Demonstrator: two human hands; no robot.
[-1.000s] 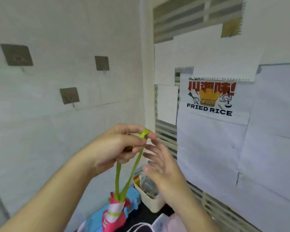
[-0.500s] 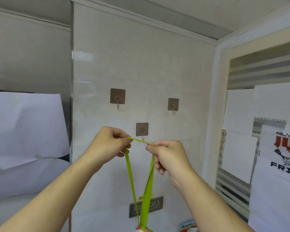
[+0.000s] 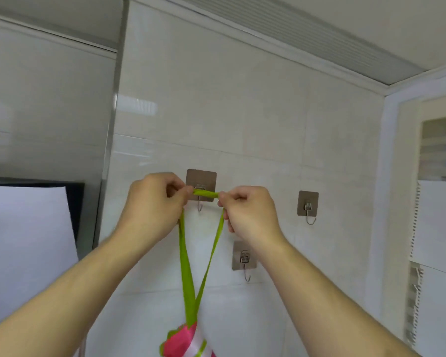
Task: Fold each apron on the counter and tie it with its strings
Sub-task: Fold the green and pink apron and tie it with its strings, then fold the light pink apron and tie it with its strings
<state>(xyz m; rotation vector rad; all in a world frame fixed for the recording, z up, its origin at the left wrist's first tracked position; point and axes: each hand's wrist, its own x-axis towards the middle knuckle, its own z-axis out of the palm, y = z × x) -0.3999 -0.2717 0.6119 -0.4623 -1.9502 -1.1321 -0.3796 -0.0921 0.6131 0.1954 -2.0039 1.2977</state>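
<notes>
Hands are raised in front of a white tiled wall [image 3: 242, 104], both at about the same height. The left hand [image 3: 152, 204] has its fingers curled and pinches one end of the top part of a bright green fabric strap loop [image 3: 205, 193] between thumb and fingers. The right hand [image 3: 247, 212] is curled in the same way and pinches the other end of this short part, so the strap is stretched flat and almost level between the two hands. This stretched part lies in front of a square brown adhesive wall hook with a small metal hook [image 3: 200, 186]; I cannot tell if the strap touches the metal hook or is only before it. From each hand one side of the green loop goes down, and the two sides meet near the bottom of the view, where they join a rolled pink and white apron bundle with green trim [image 3: 188, 342]. The bundle hangs in the air under the hands, partly cut by the lower edge of the picture. Two more hooks of the same kind are on the wall: one to the right [image 3: 307, 205] and one lower [image 3: 244, 257], behind the right wrist. On the left there is a large white paper sheet [image 3: 26, 243] before a dark object
</notes>
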